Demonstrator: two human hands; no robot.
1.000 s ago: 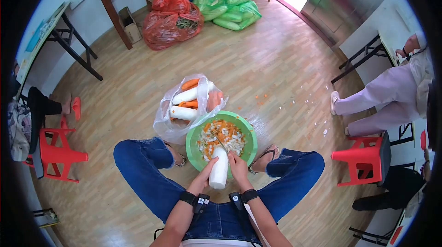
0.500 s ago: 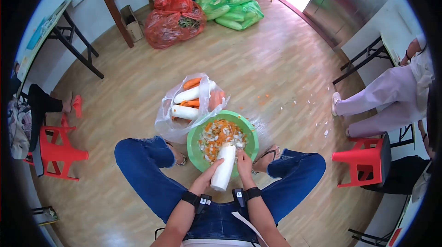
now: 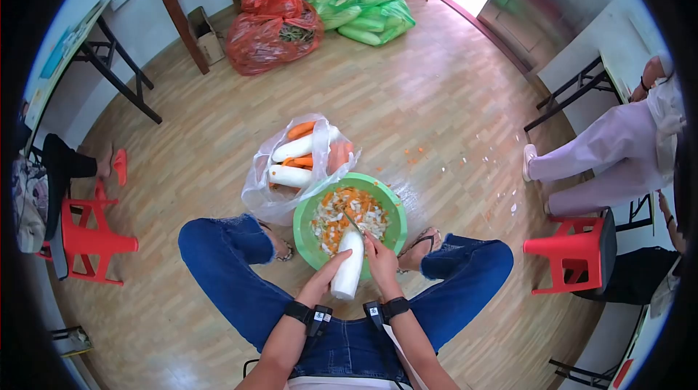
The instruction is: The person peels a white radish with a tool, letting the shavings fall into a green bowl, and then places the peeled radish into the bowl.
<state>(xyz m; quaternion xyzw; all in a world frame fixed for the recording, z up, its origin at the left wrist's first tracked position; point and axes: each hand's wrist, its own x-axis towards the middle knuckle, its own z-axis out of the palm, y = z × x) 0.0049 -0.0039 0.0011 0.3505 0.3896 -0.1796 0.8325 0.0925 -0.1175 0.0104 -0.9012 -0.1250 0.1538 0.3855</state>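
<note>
My left hand (image 3: 331,271) is wrapped round the side of a thick white radish (image 3: 349,266), which is tilted with its upper end over a green basin (image 3: 397,224). My right hand (image 3: 379,254) grips a knife (image 3: 352,221), its thin blade lying by the radish's upper end. Inside the basin are chopped orange and white pieces (image 3: 342,215). Beside the basin, at its upper left, an open clear plastic bag (image 3: 258,190) holds carrots (image 3: 301,130) and whole white radishes (image 3: 292,176).
Red bags (image 3: 273,45) and green bags of vegetables (image 3: 371,23) lie at the back. Red stools (image 3: 94,237) flank both sides. A person in light trousers (image 3: 603,146) stands at right; another person's bare foot (image 3: 105,161) shows at left. Scraps dot the floor.
My right hand has shifted slightly left and up, and the knife blade now slants up to the left at the radish's top. The radish is a little more upright.
</note>
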